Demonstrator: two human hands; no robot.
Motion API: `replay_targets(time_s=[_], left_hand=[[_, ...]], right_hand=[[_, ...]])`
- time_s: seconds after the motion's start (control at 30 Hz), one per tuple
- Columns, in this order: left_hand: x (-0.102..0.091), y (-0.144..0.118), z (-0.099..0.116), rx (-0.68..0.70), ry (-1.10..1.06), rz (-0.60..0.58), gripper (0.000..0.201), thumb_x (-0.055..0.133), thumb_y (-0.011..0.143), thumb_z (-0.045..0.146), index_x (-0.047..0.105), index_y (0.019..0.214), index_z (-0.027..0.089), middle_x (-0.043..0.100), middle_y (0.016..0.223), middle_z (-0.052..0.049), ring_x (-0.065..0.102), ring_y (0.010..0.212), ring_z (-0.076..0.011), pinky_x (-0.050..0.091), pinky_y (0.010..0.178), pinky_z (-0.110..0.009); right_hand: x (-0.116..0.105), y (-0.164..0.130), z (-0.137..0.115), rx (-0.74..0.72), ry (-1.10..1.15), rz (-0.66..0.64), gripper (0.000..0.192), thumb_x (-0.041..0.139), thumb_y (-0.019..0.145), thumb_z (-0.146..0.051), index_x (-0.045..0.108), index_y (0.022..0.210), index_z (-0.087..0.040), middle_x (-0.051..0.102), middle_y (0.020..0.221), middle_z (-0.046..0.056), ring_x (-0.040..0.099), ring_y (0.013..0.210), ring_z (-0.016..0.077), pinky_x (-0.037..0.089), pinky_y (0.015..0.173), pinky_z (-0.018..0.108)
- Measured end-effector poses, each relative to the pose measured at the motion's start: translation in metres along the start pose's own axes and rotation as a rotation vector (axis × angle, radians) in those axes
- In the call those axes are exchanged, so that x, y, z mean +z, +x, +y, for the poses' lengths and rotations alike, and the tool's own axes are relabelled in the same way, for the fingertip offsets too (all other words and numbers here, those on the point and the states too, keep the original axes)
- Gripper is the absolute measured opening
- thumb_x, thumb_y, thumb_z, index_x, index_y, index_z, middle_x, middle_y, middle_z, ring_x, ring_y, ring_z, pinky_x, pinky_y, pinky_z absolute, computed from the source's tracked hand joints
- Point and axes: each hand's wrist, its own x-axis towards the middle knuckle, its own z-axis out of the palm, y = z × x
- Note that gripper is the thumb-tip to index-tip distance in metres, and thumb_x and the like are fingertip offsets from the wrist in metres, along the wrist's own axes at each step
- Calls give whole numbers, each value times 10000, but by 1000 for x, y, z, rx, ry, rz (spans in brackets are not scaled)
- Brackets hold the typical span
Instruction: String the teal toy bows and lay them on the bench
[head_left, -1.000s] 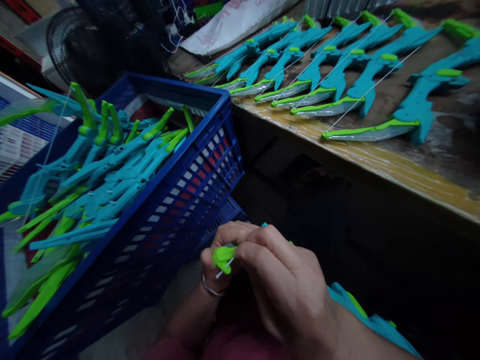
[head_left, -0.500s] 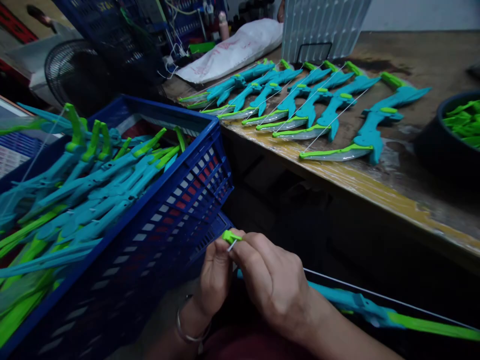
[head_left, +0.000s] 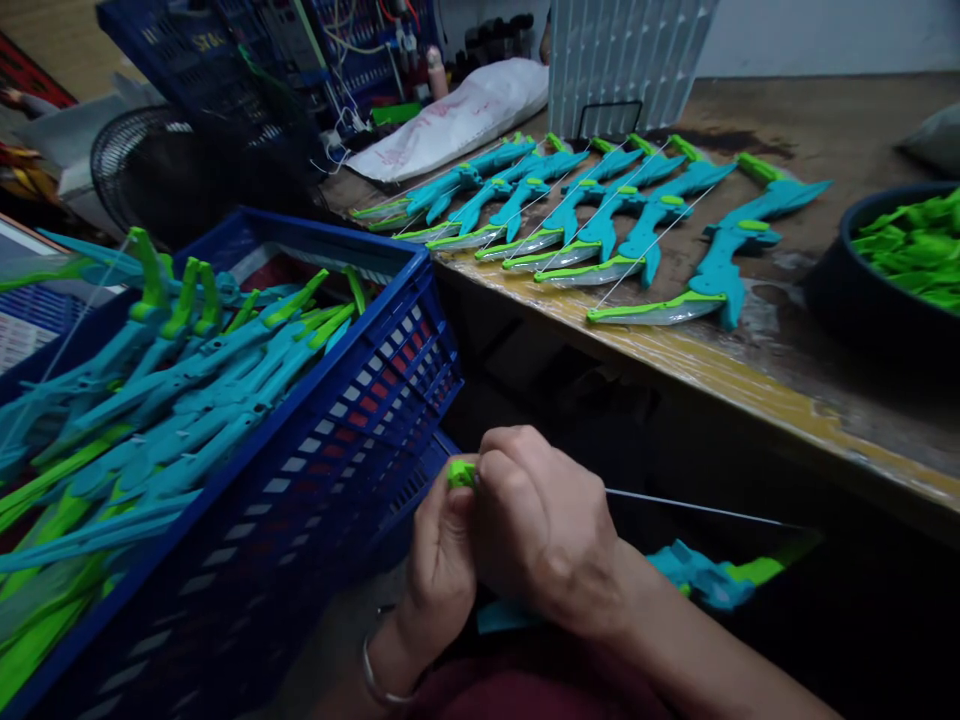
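Observation:
A toy bow in blue and green (head_left: 701, 575) lies across my lap, its far end stretching to the right. My left hand (head_left: 439, 560), with a bangle at the wrist, is closed on the bow's green tip (head_left: 460, 474). Pressed against it, my right hand (head_left: 551, 530) is closed round the white bowstring (head_left: 694, 506), which runs out taut past the knuckles. What the right fingertips pinch is hidden behind the hand, as is much of the bow's near limb.
At left stands a blue plastic crate (head_left: 360, 420) piled with toy bows (head_left: 195, 390). Several strung bows (head_left: 652, 230) lie in a row on the worktable (head_left: 840, 400). A dark tub (head_left: 847, 250) of green parts (head_left: 915, 250) sits at right. Behind are a white sack (head_left: 457, 115) and a fan (head_left: 142, 160).
My right hand has rolled over and closed higher beside the green tip, covering the string end that showed before. The bow's far end has shifted left and up, and the view has turned slightly.

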Motion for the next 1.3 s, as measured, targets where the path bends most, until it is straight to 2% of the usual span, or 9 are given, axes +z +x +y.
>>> replay_targets(time_s=[0.13,0.27,0.37,0.53,0.67,0.83,0.97,1.17,1.3], left_hand=[[2,6,6,33,-27,-54,329,453,1050,384,544,1361,325,652,1015,-25,642,731,-130,524,624,-234],[0,16,11,82,-78,-148,210,497,1036,281,618,1202,327,611,1215,-14,638,628,-71,543,604,-230],[2,22,12,101,-136,-128,95,582,997,270,655,1051,298,610,1094,25,629,620,-62,517,552,-189],[1,21,11,138,36,9,58,657,960,263,680,910,244,639,915,16,623,855,-102,509,790,-169],[1,19,12,47,54,-81,48,645,968,243,688,948,235,628,886,11,587,789,-92,484,720,-163],[10,25,14,0,-238,-177,73,643,958,251,708,967,216,642,974,-25,604,674,-84,501,618,-191],[16,29,11,0,-363,-188,102,588,974,242,688,995,242,606,987,-10,587,567,-84,504,540,-239],[15,26,12,14,-279,-71,127,646,949,236,681,832,199,591,799,6,574,723,-102,485,678,-190],[14,24,13,20,-206,-54,148,640,952,235,660,811,194,577,773,7,538,739,-109,458,711,-199]], right_hand=[[-28,18,2,194,121,113,70,470,1026,-169,515,1000,-216,655,957,59,640,799,162,524,678,272],[-29,15,10,227,114,113,46,468,1038,-175,497,1031,-210,675,938,56,661,801,150,518,663,248],[-15,1,11,211,147,40,60,442,1048,-175,501,1039,-187,677,967,77,669,848,158,523,687,253],[-6,-12,6,128,260,-135,135,391,1053,-122,521,1028,-153,665,977,99,650,893,167,539,718,258],[-11,-8,6,226,352,4,108,430,1033,-120,512,978,-163,628,903,55,598,764,128,490,627,227],[-37,14,-3,386,491,91,121,511,995,-84,528,982,-202,634,909,20,637,811,122,536,702,220],[-58,27,-5,598,606,299,138,509,1012,-97,523,976,-229,651,937,39,618,655,116,522,540,220],[-46,8,3,400,689,-130,106,531,1009,-106,563,965,-197,643,882,36,626,758,134,545,662,232],[-28,-6,5,351,599,-165,126,523,1026,-134,583,923,-173,586,886,42,567,781,127,492,660,229]])
